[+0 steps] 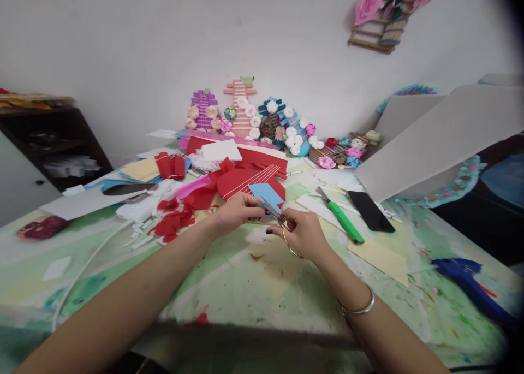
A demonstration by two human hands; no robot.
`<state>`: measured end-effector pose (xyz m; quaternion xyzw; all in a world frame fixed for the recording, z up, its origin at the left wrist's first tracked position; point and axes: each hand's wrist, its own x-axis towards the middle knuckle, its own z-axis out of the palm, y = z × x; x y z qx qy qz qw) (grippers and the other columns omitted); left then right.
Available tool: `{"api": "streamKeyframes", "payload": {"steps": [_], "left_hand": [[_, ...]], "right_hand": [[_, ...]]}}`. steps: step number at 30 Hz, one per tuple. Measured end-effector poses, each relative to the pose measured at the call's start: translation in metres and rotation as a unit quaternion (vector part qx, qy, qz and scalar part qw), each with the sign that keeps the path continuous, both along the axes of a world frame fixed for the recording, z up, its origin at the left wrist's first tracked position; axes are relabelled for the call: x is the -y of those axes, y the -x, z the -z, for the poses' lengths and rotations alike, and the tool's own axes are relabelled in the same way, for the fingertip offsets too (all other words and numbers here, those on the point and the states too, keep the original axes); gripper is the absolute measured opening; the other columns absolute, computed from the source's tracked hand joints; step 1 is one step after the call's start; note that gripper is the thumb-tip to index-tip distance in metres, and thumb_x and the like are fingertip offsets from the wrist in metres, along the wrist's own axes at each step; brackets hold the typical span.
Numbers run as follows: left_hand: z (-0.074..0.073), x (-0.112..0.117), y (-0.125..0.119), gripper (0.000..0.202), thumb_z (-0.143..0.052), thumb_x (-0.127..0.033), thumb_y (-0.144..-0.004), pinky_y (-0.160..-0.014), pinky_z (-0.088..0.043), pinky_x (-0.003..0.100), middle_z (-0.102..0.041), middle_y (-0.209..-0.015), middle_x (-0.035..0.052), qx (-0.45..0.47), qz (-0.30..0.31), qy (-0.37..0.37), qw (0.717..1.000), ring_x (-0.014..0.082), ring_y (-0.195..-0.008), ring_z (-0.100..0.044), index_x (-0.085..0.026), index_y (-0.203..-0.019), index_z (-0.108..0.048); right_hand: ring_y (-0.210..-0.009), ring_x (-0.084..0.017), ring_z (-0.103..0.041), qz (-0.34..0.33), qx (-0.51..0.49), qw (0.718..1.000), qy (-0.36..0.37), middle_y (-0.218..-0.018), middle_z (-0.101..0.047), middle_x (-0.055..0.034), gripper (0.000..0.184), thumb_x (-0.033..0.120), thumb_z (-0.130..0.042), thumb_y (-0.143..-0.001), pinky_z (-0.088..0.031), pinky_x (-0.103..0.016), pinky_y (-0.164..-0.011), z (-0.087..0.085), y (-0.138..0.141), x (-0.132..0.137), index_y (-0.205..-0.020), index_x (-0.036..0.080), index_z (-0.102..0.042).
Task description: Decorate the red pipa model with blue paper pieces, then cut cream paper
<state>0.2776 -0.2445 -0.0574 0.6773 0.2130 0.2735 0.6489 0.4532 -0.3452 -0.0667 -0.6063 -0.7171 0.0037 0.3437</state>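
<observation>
My left hand [237, 214] pinches a small piece of light blue paper [266, 193] at its near edge. In my right hand [305, 235] is a pair of scissors [273, 210] with gold-coloured handles, its blades pointing left at the paper. How far the blades have gone into the paper I cannot tell. Just behind the blue paper lies a red guitar-shaped craft piece [233, 183] with white strings. Red paper scraps [174, 218] are heaped to the left of my left hand.
A green utility knife [341, 217], a black phone [370, 211] and cream card [380, 259] lie to the right. The blue glue gun [470, 281] rests near the right edge. Decorated paper instruments [239, 112] lean on the wall. A white cord [85, 259] crosses the left side.
</observation>
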Motion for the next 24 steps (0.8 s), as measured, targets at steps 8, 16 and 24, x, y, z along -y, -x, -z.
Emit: {"api": "streamKeyframes", "payload": {"steps": [8,16,24], "left_hand": [[0.0005,0.0001,-0.0003,0.017,-0.071,-0.023,-0.064,-0.054,-0.033,0.023,-0.061,-0.061,0.0016,-0.007,-0.008,-0.002,1.0,0.0077,-0.053,-0.044,-0.012,-0.077,-0.075],[-0.0016,0.0008,0.0008,0.019,-0.073,-0.026,-0.066,-0.055,-0.037,0.023,-0.064,-0.063,0.0023,-0.007,-0.006,0.005,1.0,0.0084,-0.055,-0.049,-0.013,-0.079,-0.076],[-0.0046,0.002,0.0006,0.019,-0.075,-0.025,-0.064,-0.063,-0.045,0.024,-0.071,-0.077,0.0066,-0.008,-0.019,0.032,0.999,0.0123,-0.065,-0.06,-0.014,-0.079,-0.076]], "right_hand": [[-0.048,-0.011,-0.043,0.0,-0.009,1.0,-0.014,-0.052,-0.052,0.0019,0.045,0.063,-0.064,-0.072,-0.027,-0.022,-0.052,-0.0002,-0.0013,-0.0008,-0.067,0.018,-0.063],[-0.048,-0.01,-0.043,0.003,-0.029,0.999,-0.02,-0.051,-0.053,0.002,0.046,0.063,-0.066,-0.07,-0.028,-0.022,-0.051,-0.0004,-0.0036,-0.0007,-0.065,0.018,-0.063],[-0.047,-0.01,-0.041,0.01,-0.041,0.999,-0.018,-0.05,-0.054,0.0013,0.049,0.066,-0.065,-0.07,-0.027,-0.022,-0.05,-0.0027,-0.0038,0.0003,-0.065,0.017,-0.064]]}}
